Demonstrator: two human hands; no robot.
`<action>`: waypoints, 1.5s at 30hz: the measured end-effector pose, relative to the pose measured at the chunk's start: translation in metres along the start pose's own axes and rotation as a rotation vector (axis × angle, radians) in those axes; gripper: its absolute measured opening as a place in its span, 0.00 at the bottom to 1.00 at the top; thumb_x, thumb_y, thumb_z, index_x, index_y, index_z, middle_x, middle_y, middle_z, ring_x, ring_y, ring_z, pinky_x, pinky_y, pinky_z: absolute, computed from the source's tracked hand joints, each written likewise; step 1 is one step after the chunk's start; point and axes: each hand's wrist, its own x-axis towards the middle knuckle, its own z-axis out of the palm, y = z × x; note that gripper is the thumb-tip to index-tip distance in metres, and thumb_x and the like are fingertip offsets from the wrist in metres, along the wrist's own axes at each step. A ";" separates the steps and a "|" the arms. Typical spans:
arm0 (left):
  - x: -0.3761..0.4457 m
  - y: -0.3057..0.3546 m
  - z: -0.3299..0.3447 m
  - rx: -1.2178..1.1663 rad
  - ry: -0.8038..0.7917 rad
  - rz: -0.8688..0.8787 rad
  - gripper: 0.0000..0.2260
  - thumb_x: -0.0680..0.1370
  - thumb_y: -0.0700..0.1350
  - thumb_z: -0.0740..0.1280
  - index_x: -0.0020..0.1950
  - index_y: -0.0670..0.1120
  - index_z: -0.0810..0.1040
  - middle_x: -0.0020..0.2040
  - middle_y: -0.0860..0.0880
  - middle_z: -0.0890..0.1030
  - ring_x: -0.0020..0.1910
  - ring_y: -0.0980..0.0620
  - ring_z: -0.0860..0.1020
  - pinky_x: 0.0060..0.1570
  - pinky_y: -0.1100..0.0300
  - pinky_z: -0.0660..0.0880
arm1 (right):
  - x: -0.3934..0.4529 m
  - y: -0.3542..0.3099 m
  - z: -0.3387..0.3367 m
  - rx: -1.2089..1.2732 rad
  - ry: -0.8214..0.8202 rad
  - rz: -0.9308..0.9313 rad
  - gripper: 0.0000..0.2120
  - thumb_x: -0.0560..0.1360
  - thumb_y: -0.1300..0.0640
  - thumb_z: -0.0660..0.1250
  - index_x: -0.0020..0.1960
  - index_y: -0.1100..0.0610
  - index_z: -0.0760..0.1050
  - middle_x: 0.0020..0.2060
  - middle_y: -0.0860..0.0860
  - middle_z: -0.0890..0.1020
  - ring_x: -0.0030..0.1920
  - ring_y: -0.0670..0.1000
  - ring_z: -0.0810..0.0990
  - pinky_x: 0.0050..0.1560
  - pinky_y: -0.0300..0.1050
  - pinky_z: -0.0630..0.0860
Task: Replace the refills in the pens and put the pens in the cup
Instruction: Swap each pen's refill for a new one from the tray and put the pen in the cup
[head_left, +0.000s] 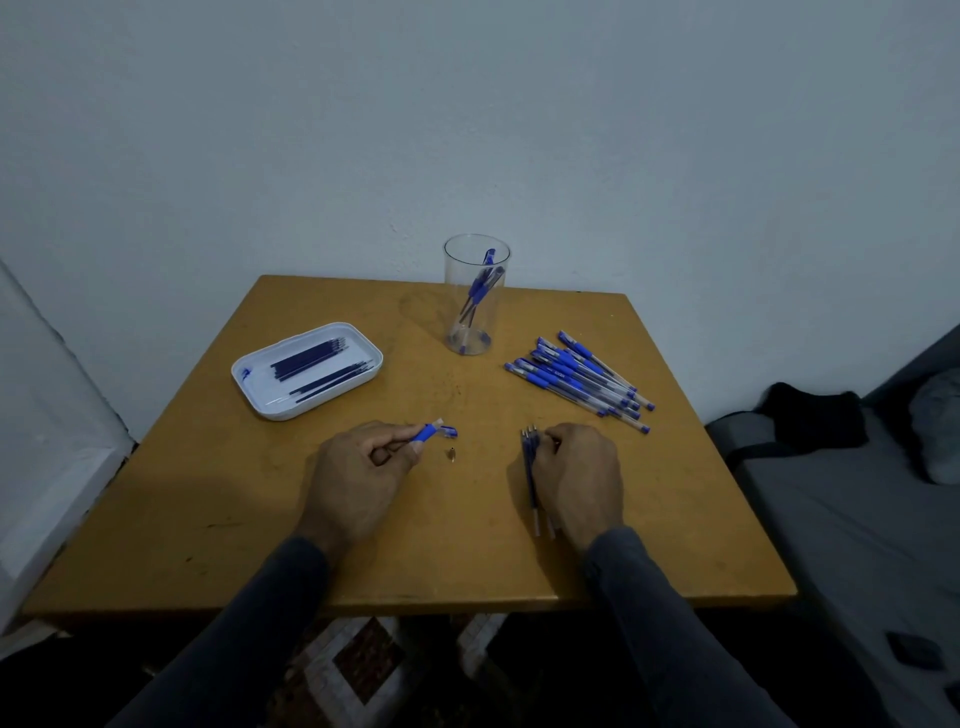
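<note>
My left hand (353, 478) pinches a pen barrel (428, 432) with a blue grip, its open end pointing right. A small metal pen tip (452, 454) lies on the table just beside it. My right hand (576, 475) rests on the table and grips a few dark blue refills (530, 467), their tips pointing away from me. A clear cup (475, 296) stands at the back middle with a couple of blue pens inside. A pile of several blue pens (576, 382) lies to the right of the cup.
A white tray (249, 387) at the left holds several dark refills. The wooden table (260, 519) stands against a pale wall. A grey bed with a black cloth (815, 415) lies beyond the table's right edge.
</note>
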 end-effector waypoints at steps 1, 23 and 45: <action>0.000 0.000 0.000 -0.002 0.000 0.000 0.12 0.78 0.43 0.72 0.61 0.51 0.83 0.45 0.56 0.83 0.42 0.54 0.78 0.42 0.64 0.76 | 0.000 0.000 -0.001 0.001 -0.009 0.000 0.09 0.84 0.52 0.61 0.53 0.53 0.79 0.43 0.49 0.80 0.43 0.46 0.80 0.49 0.46 0.83; 0.009 -0.043 -0.089 -0.014 0.274 0.048 0.11 0.79 0.42 0.71 0.61 0.43 0.83 0.42 0.51 0.84 0.39 0.57 0.81 0.38 0.67 0.76 | 0.005 -0.175 0.038 -0.119 -0.018 -0.758 0.10 0.82 0.58 0.63 0.57 0.54 0.83 0.51 0.53 0.79 0.51 0.54 0.78 0.45 0.47 0.76; 0.004 -0.092 -0.139 0.169 0.382 -0.075 0.11 0.80 0.45 0.70 0.62 0.48 0.83 0.42 0.53 0.83 0.41 0.52 0.79 0.44 0.58 0.79 | 0.049 -0.261 0.080 -0.431 -0.391 -0.884 0.09 0.79 0.63 0.68 0.58 0.57 0.81 0.56 0.55 0.83 0.57 0.55 0.81 0.60 0.48 0.78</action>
